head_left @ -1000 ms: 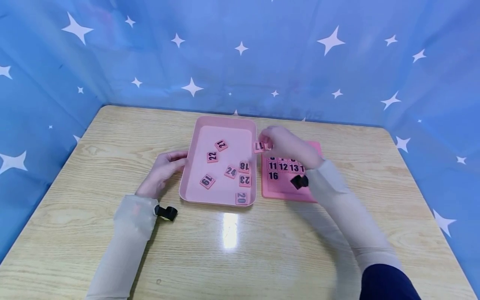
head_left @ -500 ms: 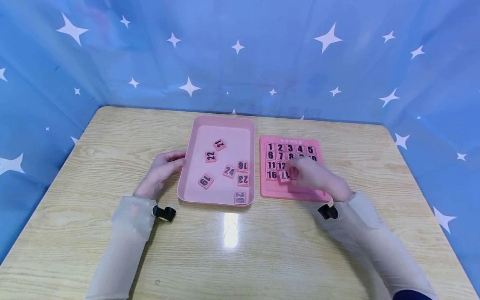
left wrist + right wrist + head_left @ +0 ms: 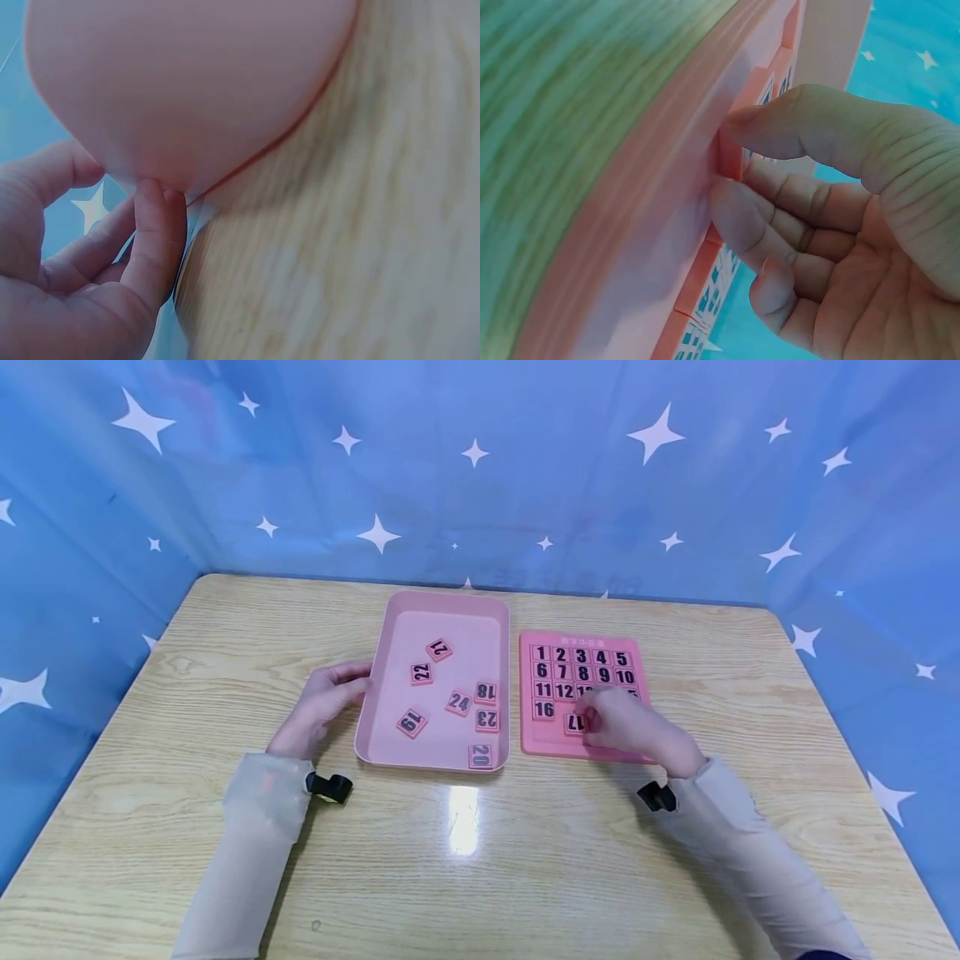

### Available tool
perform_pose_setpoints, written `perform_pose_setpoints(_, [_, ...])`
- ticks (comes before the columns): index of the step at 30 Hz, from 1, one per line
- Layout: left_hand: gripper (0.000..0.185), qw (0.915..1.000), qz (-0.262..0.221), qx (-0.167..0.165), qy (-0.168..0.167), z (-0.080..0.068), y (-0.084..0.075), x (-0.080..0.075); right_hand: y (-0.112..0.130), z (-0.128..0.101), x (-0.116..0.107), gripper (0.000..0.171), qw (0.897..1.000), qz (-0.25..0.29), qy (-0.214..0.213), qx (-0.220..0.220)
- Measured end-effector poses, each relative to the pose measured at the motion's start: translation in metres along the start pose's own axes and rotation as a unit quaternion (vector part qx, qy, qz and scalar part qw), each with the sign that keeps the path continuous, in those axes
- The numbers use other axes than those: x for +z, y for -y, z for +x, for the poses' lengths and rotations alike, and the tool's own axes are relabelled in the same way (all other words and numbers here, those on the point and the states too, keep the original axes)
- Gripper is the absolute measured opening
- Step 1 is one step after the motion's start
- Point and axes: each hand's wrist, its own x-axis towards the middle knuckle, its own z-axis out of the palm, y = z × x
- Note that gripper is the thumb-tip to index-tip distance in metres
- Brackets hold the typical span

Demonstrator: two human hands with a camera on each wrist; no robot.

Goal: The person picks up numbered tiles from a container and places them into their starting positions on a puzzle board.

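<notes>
In the head view, my right hand (image 3: 630,722) pinches the pink number tile 17 (image 3: 574,723) between thumb and index finger. That tile is low on the pink number puzzle board (image 3: 551,745), to the right of and slightly below tile 16 (image 3: 543,709). Rows of tiles from 1 upward fill the board's upper part; my fingers hide some of them. The right wrist view shows thumb and fingertip at the edges of a tile (image 3: 731,154). My left hand (image 3: 318,706) touches the left outer wall of the pink tray (image 3: 365,739) with bent, relaxed fingers.
Several loose tiles lie in the tray at various angles, among them tile 21 (image 3: 438,649), tile 19 (image 3: 412,723) and tile 20 (image 3: 480,756). A narrow gap separates tray and board. Behind the wooden table (image 3: 375,877) hangs a blue starred curtain (image 3: 450,485).
My right hand has carried tile 17 from above the tray's right rim over to the board, then shifted it slightly down and right. My left hand stays at the tray.
</notes>
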Motion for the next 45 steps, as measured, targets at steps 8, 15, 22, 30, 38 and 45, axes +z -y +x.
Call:
perform_pose_setpoints(8, [0.045,1.0,0.004,-0.002,-0.002,0.0,0.0,-0.001,0.004,-0.003,-0.002,0.015,1.0,-0.01,-0.002,0.026])
perform_pose_setpoints(15, [0.046,1.0,-0.002,-0.008,0.001,-0.001,0.0,-0.001,0.0,-0.002,-0.005,0.037,0.999,-0.026,-0.021,-0.039])
perform_pose_setpoints(22, [0.046,1.0,-0.004,-0.005,0.006,-0.001,0.001,-0.001,0.001,0.001,-0.002,0.032,0.999,-0.023,0.0,-0.035])
perform_pose_setpoints(30, [0.045,1.0,0.005,-0.003,-0.001,-0.001,-0.001,0.0,-0.001,0.003,0.003,0.014,1.0,-0.001,-0.019,0.022])
perform_pose_setpoints(38, [0.045,0.9998,0.014,0.011,-0.005,0.001,-0.001,0.001,0.0,0.001,0.008,0.037,0.997,-0.007,-0.052,0.057])
perform_pose_setpoints(45, [0.045,0.9999,0.014,0.003,-0.004,0.001,-0.002,0.002,-0.003,-0.006,0.0,0.013,0.997,0.028,-0.021,0.064])
